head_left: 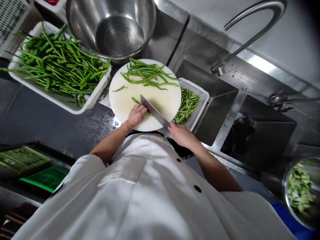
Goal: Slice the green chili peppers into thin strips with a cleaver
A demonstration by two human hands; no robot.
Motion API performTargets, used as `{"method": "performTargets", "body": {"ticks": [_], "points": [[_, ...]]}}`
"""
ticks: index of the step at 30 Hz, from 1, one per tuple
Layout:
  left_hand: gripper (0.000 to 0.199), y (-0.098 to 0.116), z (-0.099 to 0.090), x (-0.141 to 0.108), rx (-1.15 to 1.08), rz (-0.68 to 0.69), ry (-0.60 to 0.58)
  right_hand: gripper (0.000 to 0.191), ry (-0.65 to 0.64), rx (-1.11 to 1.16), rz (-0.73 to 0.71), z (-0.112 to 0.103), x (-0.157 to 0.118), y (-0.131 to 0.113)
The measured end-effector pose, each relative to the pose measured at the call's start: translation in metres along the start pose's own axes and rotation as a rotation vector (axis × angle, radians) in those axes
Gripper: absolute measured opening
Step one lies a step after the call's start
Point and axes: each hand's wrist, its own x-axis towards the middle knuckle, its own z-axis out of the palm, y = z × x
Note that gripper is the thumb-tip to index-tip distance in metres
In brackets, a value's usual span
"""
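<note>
A white round cutting board (120,106) lies in front of me. My left hand (137,115) is closed with curled fingers on a long green pepper (135,100), pressing it to the board. In my right hand (180,132) is the handle of a cleaver (157,115). Its blade slants across the board, right beside my left fingertips, and hides part of the pepper. Several whole green peppers (150,75) are piled on the far side of the board, with a small loose piece (118,89) to their left. Cut green strips (186,105) fill a white basket (203,96) partly under the board's right edge.
A white basket (96,96) heaped with whole green peppers stands at left. Behind the board is a large steel bowl (120,36). To the right are a sink (212,110) and a curved faucet (260,43). A container of cut vegetables (300,190) stands at lower right.
</note>
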Motion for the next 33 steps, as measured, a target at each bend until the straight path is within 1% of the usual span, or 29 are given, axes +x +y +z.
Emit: {"method": "performTargets", "body": {"ticks": [2,4,7,9,11,13,16,20,22,28,31,33], "points": [[0.039,-0.003,-0.002,-0.001,-0.018,0.007,-0.012,0.037,0.03,-0.001,-0.002,0.006,0.012,-0.009],[0.039,-0.011,-0.007,-0.002,-0.036,0.004,-0.012,0.039,0.057,-0.003,-0.004,0.012,0.026,-0.02],[0.033,-0.034,-0.016,-0.002,-0.015,-0.093,0.071,0.039,0.059,0.003,-0.002,0.014,0.036,-0.029],[0.03,-0.051,-0.021,0.0,0.014,-0.136,0.106,0.038,0.057,0.008,0.002,0.01,0.033,-0.028],[0.029,-0.064,-0.022,0.003,0.029,-0.107,0.081,0.037,0.047,0.009,0.002,0.002,0.023,-0.023],[0.031,-0.071,-0.021,0.006,0.041,-0.062,0.049,0.036,0.031,0.011,0.007,-0.007,0.012,-0.018],[0.032,-0.071,-0.018,0.008,0.048,-0.036,0.031,0.034,0.015,0.022,0.011,-0.015,0.007,-0.021],[0.034,-0.069,-0.018,0.008,0.015,-0.024,0.035,0.034,0.03,0.073,0.007,-0.014,0.028,-0.04],[0.034,-0.069,-0.019,0.008,-0.007,-0.03,0.05,0.037,0.047,0.09,0.015,-0.013,0.036,-0.047],[0.033,-0.068,-0.017,0.008,-0.098,-0.071,0.042,0.036,0.022,0.112,0.032,-0.016,0.03,-0.039],[0.033,-0.068,-0.016,0.007,-0.096,-0.053,0.034,0.038,0.072,0.137,0.033,-0.012,0.047,-0.047],[0.034,-0.071,-0.018,0.007,-0.09,-0.04,0.037,0.04,0.104,0.15,0.03,-0.009,0.06,-0.053]]}}
